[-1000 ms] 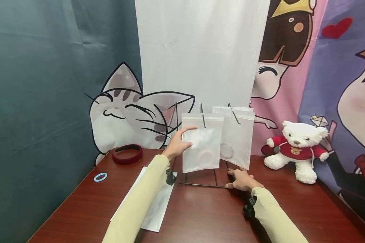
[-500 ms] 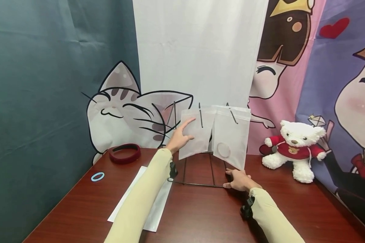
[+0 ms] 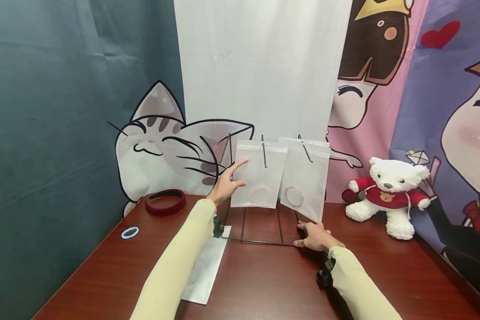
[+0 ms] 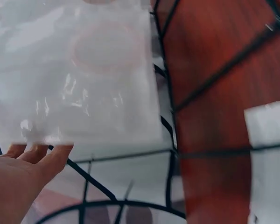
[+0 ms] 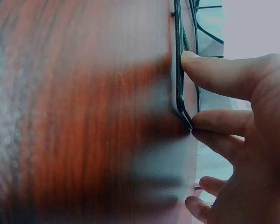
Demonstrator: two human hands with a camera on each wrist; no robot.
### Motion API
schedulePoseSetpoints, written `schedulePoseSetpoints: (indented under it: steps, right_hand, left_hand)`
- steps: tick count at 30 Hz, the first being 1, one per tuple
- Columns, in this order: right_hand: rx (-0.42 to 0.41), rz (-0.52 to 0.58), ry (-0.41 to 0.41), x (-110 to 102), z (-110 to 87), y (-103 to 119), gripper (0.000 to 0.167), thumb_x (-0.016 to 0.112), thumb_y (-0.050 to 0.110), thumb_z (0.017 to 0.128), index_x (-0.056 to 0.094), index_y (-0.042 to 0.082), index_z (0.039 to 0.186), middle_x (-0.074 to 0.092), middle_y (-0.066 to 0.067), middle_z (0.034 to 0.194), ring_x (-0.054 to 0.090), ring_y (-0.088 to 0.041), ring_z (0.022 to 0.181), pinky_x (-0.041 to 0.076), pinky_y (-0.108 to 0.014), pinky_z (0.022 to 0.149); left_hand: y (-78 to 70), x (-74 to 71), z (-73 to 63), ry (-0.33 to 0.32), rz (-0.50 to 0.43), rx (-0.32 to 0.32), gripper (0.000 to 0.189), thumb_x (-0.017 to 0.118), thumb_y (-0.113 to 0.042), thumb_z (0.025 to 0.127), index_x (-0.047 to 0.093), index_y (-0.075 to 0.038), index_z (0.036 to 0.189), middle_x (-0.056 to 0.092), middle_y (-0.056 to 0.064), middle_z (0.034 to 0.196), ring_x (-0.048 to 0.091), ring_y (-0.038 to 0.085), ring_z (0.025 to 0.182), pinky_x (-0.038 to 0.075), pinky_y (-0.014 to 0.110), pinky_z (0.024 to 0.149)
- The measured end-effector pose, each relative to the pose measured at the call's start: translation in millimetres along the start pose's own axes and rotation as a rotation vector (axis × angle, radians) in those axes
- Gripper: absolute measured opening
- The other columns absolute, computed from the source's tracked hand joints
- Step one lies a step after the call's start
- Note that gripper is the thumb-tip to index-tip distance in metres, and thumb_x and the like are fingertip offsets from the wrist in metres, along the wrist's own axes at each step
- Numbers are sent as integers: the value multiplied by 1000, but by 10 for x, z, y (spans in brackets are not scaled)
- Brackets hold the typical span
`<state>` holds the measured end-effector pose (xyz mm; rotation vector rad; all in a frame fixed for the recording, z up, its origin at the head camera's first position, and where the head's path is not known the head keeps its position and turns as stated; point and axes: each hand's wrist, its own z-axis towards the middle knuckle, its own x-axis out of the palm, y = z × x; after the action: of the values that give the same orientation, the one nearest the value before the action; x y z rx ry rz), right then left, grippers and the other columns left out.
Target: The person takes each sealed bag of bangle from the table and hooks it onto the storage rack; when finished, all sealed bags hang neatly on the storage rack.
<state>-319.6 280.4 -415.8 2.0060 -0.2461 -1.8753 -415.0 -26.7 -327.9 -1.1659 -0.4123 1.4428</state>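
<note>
Two translucent white zip bags hang side by side on hooks of a black wire display rack. Ring shapes show through the left bag and the right bag. At the left bag's left edge is my left hand, index finger stretched out and thumb spread apart from it. In the left wrist view, its other fingers reach partly behind the bag's edge. My right hand pinches the front right corner of the rack's base wire, thumb on one side and fingertips at the bend in the right wrist view.
Another white bag lies on the brown table, partly under my left forearm. Left of it are a light blue ring and a dark red headband. A white teddy bear in a red top sits at the right.
The left bag has swung back toward the rack and now hangs flat from its hook. My left hand has eased slightly left from it. The right hand stays on the rack's corner.
</note>
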Motion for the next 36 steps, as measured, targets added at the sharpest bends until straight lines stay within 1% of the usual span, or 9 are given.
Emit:
schedulePoseSetpoints:
  steps: [4,9,11,14,17,22,28,33,36]
  right_hand:
    - [-12,1,-5,-7,2,-13,67,81,26,82,57,-2,138,46,-20,154,34,-62,133,27,-82,97]
    - [-24,-8,-12,-32,0,-34,66,80,27,82,58,-2,137,48,-21,152,35,-63,133,29,-81,98]
    - [-27,-16,-12,-38,-2,-44,66,80,27,83,58,-2,137,48,-22,152,36,-63,133,30,-81,98]
    - [-28,-27,-11,-43,-11,-53,66,79,27,83,57,-2,138,48,-23,151,37,-62,135,30,-81,98]
    - [-29,-25,-8,-40,-23,-54,66,79,27,83,57,-3,138,47,-23,152,36,-62,135,29,-82,98]
    - [-20,-8,-2,-18,-32,-27,65,79,26,83,57,-3,138,46,-22,153,34,-65,133,28,-81,99]
    - [-15,9,4,-7,-29,-8,66,80,26,83,57,-2,138,46,-21,154,33,-65,133,27,-81,100]
    - [-26,22,-2,-6,-19,-15,66,80,24,83,56,-3,138,45,-22,154,33,-65,133,26,-81,100]
    - [-26,20,-3,-2,-15,-12,66,80,24,83,56,-3,138,45,-22,153,33,-65,133,26,-81,100]
  left_hand:
    - [139,-141,-179,10,-6,-55,68,59,-5,93,43,-37,151,37,12,158,47,41,139,46,54,106]
    - [323,-352,-408,20,-13,-139,59,56,-7,94,46,-26,150,42,23,146,52,44,134,46,54,107]
    - [407,-438,-500,34,48,-167,51,57,-7,94,55,-19,143,50,22,141,57,40,130,47,51,106]
    - [574,-554,-632,94,231,-208,35,60,-8,93,67,-11,127,66,19,127,67,30,114,53,45,98]
    - [733,-660,-767,160,379,-258,27,61,-9,93,71,-8,117,72,17,118,70,25,105,56,44,92]
    - [887,-820,-973,156,455,-326,27,61,-9,93,71,-5,118,71,18,120,66,31,112,52,53,98]
    - [999,-949,-1082,156,470,-338,27,66,-8,89,72,-7,115,70,17,121,65,33,112,54,52,97]
    - [1043,-1026,-1096,132,387,-359,28,69,-5,87,73,-9,115,69,18,123,66,35,113,56,48,94]
    - [1043,-1063,-1121,156,325,-368,28,69,-5,87,73,-10,115,69,18,123,65,35,113,57,47,92]
